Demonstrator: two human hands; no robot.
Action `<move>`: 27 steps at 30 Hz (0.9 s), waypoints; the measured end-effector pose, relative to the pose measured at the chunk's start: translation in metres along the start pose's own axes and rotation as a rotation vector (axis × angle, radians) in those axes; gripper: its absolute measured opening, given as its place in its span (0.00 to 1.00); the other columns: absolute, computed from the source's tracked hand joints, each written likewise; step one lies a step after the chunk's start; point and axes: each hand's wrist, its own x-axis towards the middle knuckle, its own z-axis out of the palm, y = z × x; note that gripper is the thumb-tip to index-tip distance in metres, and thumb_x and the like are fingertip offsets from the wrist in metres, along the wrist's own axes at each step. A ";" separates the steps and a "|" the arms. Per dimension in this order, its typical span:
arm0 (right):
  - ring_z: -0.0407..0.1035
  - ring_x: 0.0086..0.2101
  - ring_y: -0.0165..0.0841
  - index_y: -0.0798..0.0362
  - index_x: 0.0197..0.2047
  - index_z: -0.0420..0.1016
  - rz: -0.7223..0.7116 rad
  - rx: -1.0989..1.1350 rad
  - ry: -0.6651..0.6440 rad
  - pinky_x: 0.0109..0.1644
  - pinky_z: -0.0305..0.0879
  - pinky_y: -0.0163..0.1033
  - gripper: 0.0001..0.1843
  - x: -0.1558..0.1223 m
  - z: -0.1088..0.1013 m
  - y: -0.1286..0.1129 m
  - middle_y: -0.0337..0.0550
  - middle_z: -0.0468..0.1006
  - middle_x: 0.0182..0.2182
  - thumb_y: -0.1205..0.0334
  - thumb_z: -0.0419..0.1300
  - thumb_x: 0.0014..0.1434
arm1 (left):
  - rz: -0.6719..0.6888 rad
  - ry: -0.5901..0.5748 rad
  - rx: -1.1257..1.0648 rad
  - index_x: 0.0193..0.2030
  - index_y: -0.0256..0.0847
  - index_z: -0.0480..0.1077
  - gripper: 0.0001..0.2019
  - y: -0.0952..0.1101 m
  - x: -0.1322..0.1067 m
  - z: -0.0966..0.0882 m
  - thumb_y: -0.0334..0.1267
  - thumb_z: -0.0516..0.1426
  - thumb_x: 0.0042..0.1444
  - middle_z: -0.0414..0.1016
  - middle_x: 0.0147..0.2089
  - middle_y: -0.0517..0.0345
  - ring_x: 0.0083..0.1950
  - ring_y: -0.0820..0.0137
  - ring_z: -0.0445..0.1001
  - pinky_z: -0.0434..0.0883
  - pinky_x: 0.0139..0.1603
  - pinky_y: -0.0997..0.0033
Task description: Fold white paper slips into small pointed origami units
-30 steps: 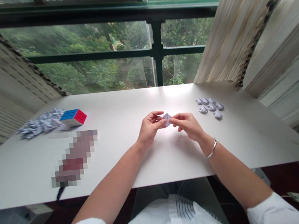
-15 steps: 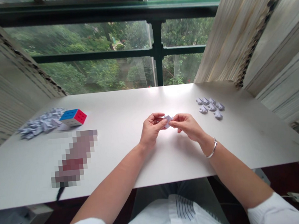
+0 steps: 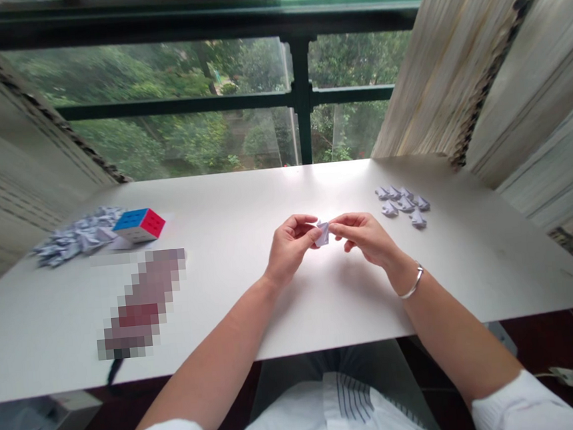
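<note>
Between my hands, above the middle of the white table, is a small folded piece of white paper (image 3: 323, 234). My left hand (image 3: 291, 242) pinches its left side between thumb and fingers. My right hand (image 3: 361, 234), with a silver bangle at the wrist, pinches the paper's upper right edge with thumb and forefinger; its other fingers are curled. To the right lie several small folded paper pieces (image 3: 406, 204), loosely grouped.
On the far left, a heap of folded papers (image 3: 75, 239) lies beside a puzzle cube (image 3: 139, 226) with blue, red and white faces. A blurred-out long object (image 3: 144, 304) rests nearer me. The table (image 3: 206, 215) meets a window with green bars (image 3: 300, 93) and curtains.
My right hand has shifted slightly right, and more of the folded paper shows between my hands. My left hand keeps its pinch almost in place.
</note>
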 end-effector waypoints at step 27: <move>0.68 0.25 0.28 0.55 0.30 0.78 -0.108 -0.045 0.115 0.20 0.64 0.29 0.15 0.002 0.006 0.003 0.40 0.76 0.23 0.52 0.70 0.48 | 0.031 -0.008 0.059 0.47 0.40 0.73 0.19 -0.003 -0.006 0.007 0.40 0.69 0.48 0.78 0.38 0.57 0.35 0.71 0.77 0.76 0.39 0.69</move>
